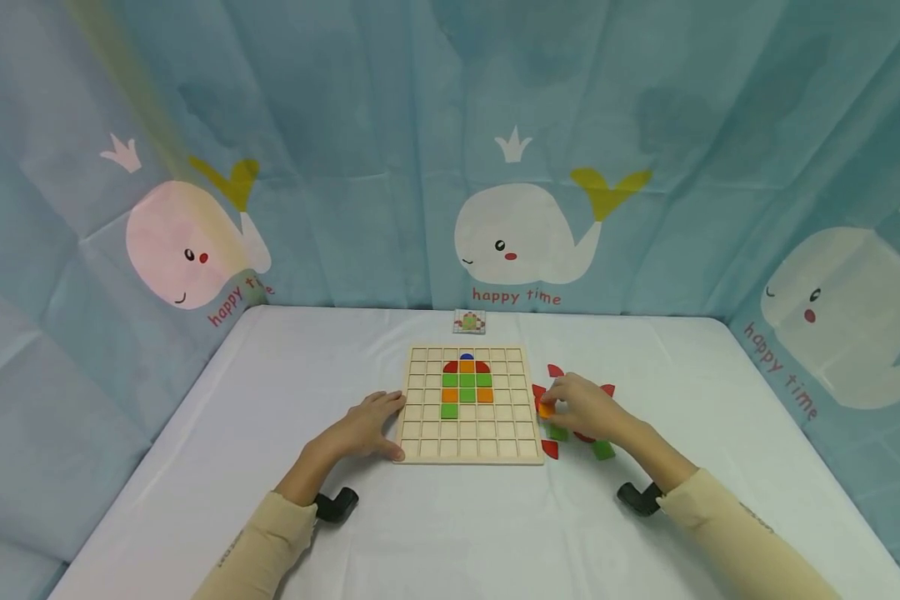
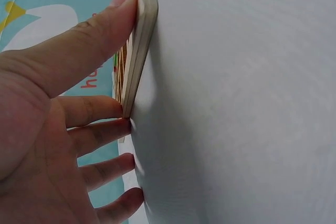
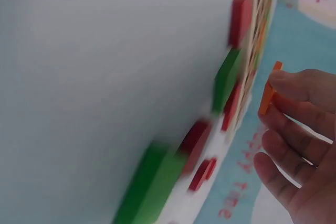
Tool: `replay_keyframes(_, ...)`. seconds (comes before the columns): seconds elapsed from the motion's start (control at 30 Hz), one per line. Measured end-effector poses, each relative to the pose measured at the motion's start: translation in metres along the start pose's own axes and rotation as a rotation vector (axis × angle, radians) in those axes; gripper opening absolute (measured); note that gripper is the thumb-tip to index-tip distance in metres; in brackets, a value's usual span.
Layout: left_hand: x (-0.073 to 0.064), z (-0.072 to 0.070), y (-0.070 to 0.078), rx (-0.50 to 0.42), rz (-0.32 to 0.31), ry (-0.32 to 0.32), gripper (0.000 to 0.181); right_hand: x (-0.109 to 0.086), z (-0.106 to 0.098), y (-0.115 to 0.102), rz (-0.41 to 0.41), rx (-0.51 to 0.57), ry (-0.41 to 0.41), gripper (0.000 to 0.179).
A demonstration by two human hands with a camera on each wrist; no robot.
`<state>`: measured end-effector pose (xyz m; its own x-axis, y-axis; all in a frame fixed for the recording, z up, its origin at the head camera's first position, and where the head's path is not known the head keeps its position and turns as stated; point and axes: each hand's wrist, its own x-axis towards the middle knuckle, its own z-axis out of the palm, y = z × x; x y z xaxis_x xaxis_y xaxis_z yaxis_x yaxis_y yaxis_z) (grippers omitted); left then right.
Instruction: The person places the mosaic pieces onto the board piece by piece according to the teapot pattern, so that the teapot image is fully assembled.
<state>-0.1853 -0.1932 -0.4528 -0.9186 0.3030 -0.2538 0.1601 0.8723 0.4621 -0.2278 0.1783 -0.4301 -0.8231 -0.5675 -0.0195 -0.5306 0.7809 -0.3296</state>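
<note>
A wooden grid board (image 1: 510, 429) lies flat in the middle of the table. Green, orange, red and blue pieces fill some of its upper and central cells, with a single green square (image 1: 449, 411) lowest among them. My left hand (image 1: 367, 425) rests at the board's left side; its thumb (image 2: 123, 3) lies on the near corner and the spread, fairly straight fingers reach along the edge. Beyond the right edge, my right hand (image 1: 585, 406) pinches an orange square tile (image 3: 269, 94) between thumb and fingers, raised above the loose pieces.
Several loose red and green pieces, among them a green square (image 1: 603, 450) and a red quarter-round (image 1: 551, 449), lie right of the board, partly under my right hand. A small picture card (image 1: 468, 322) lies behind the board. A whale-print curtain (image 1: 360, 242) surrounds the white table.
</note>
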Motion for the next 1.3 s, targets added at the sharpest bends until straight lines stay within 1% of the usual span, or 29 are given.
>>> replay_keyframes(0.13, 0.0, 0.0, 0.0, -0.003, -0.004, 0.002, 0.095, 0.015, 0.006, -0.014, -0.074, -0.018, 0.013, 0.023)
replay_keyframes(0.37, 0.002, 0.001, 0.0, 0.0, -0.017, -0.002, 0.094, 0.042, 0.015, -0.045, -0.064, -0.035, -0.027, 0.023)
replay_keyframes(0.5, 0.002, 0.0, 0.001, -0.002, -0.02, -0.001, 0.094, 0.055, 0.02, -0.056, -0.111, -0.065, -0.037, 0.025)
replay_keyframes(0.6, 0.002, 0.0, 0.001, -0.007, -0.023, 0.0, 0.094, 0.062, 0.023, -0.061, -0.132, -0.073, -0.046, 0.025)
replay_keyframes(0.8, 0.002, 0.0, 0.0, 0.011, -0.021, -0.004, 0.094, 0.073, 0.027, -0.07, -0.16, -0.072, -0.062, 0.021)
replay_keyframes(0.97, 0.003, 0.0, 0.0, 0.006, -0.02, -0.001, 0.094, 0.08, 0.031, -0.077, -0.184, -0.111, -0.081, 0.019)
replay_keyframes(1.17, 0.002, 0.001, 0.002, -0.004, -0.019, 0.002, 0.093, 0.082, 0.032, -0.081, -0.218, -0.152, -0.091, 0.021)
replay_keyframes(1.3, 0.001, 0.001, 0.002, 0.005, -0.011, 0.005, 0.093, 0.083, 0.031, -0.082, -0.224, -0.151, -0.087, 0.019)
